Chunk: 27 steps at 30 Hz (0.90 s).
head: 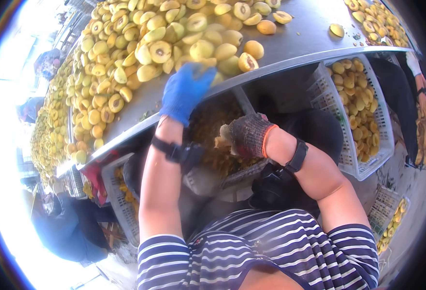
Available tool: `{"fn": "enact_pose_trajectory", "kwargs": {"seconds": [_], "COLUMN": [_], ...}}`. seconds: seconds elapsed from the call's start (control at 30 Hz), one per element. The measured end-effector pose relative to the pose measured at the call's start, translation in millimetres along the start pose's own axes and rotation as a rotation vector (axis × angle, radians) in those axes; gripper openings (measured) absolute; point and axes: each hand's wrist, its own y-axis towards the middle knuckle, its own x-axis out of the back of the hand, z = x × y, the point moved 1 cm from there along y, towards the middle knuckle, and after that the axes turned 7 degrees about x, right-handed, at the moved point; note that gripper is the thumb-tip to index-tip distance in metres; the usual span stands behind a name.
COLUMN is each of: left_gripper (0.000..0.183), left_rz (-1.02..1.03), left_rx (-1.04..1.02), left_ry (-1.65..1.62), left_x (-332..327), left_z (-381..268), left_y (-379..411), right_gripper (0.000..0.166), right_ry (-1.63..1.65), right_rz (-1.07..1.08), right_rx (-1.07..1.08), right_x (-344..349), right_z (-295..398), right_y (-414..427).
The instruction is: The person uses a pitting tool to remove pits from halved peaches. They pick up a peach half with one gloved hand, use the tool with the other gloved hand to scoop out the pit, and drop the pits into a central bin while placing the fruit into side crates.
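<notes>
My left hand, in a blue knit glove, reaches over the front edge of the metal table. Its blurred fingers are at the near side of a heap of halved apricots, and whether they grip one cannot be told. A cut apricot half with its brown middle showing lies just right of that hand. My right hand wears a dark, dirty glove with an orange cuff. Its fingers are curled in front of me, above a crate of fruit pieces; anything inside them is hidden.
At right a white plastic crate holds apricot halves, with a smaller crate on the floor beyond. Another crate stands at left beside a person in blue. A gloved co-worker's arm shows far right. More fruit lies on the table.
</notes>
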Motion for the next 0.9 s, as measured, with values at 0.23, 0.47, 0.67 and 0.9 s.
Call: {"fn": "enact_pose_trajectory", "kwargs": {"seconds": [0.23,0.47,0.67,0.9], "left_gripper": [0.060,0.054,0.050,0.036], "left_rz": [-0.057,-0.212,0.035,0.227], "left_rx": [-0.020,0.114,0.047,0.291], "left_ry": [0.360,0.116,0.318,-1.081], "left_x": [-29,15,24,52], "left_z": [-8,72,49,120], "left_y": [40,33,23,24], "right_gripper": [0.028,0.023,0.021,0.026], "right_ry": [0.007,0.028,-0.015,0.187], "right_rz": [-0.028,-0.165,-0.290,-0.433], "right_rx": [-0.042,-0.126,-0.028,0.034], "right_x": [-2,14,12,26], "right_z": [-9,-1,12,30], "right_y": [-7,4,24,39]}}
